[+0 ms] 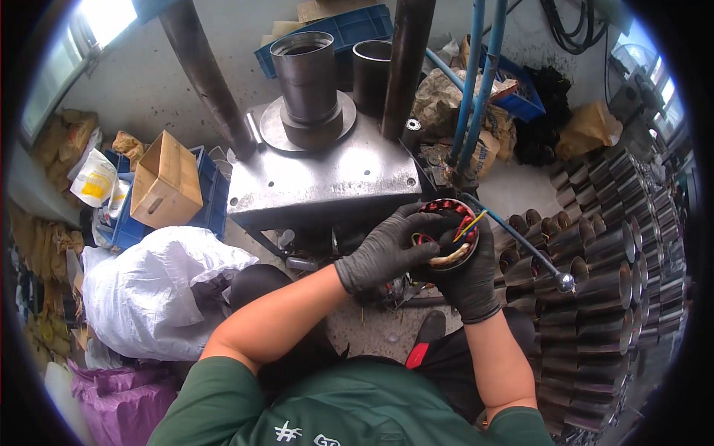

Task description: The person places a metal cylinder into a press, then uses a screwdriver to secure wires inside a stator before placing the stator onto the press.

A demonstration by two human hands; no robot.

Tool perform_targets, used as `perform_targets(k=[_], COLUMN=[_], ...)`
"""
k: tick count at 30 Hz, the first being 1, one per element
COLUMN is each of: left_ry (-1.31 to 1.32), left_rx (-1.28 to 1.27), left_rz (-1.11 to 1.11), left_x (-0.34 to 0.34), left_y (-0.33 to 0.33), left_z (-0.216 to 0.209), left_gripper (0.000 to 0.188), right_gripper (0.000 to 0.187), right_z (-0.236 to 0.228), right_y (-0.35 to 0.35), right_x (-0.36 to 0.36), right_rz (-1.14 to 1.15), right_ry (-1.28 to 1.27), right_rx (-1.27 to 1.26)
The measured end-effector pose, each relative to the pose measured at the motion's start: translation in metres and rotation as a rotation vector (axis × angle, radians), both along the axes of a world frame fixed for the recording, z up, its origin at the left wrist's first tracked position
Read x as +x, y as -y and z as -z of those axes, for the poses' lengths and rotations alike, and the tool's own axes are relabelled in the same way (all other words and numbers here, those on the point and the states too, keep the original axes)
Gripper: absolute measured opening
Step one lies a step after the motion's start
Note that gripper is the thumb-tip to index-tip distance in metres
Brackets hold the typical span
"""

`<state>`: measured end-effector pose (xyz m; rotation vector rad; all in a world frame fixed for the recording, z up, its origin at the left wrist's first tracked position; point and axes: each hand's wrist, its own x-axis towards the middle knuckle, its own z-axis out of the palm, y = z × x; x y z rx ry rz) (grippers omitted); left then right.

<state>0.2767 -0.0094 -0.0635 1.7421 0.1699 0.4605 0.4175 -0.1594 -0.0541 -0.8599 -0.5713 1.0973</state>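
Both my hands wear dark gloves and are in front of me, just right of the middle. A round motor stator in a metal casing faces up between them, with red, cream and yellow wires at its open end. My right hand wraps round the casing from below and the right. From the left, my left hand closes on the stator's rim, its fingertips over the opening and the windings. Yellow wire ends stick out past the rim. The inside of the stator is partly hidden by my left fingers.
Ahead stands a press with a metal table, a steel cylinder on it and thick columns. A ball-ended lever reaches toward me. Stacked metal tubes fill the right side. At left are a white sack and a cardboard box.
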Motion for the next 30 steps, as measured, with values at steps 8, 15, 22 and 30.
perform_targets(k=[8,15,22,30], left_ry=[0.094,0.174,0.324,0.261], left_rx=[0.315,-0.069,1.027,0.572], left_rz=[-0.022,-0.065,-0.340,-0.285], left_x=[-0.009,-0.019,-0.036,-0.032], left_y=[0.003,0.008,-0.006,-0.013], left_z=[-0.013,-0.029,-0.042,-0.008], left_gripper=[0.070,0.059,0.072,0.076], right_gripper=[0.069,0.075,0.071,0.085], right_z=[-0.008,-0.022,-0.030,-0.025], right_y=[-0.007,-0.012,-0.015,-0.009], right_x=[0.000,-0.007,-0.012,-0.010], right_rz=[0.024,-0.138,-0.098,0.098], right_ry=[-0.475,-0.488,-0.278,0.195], right_rx=[-0.041,0.062,0.232,0.144])
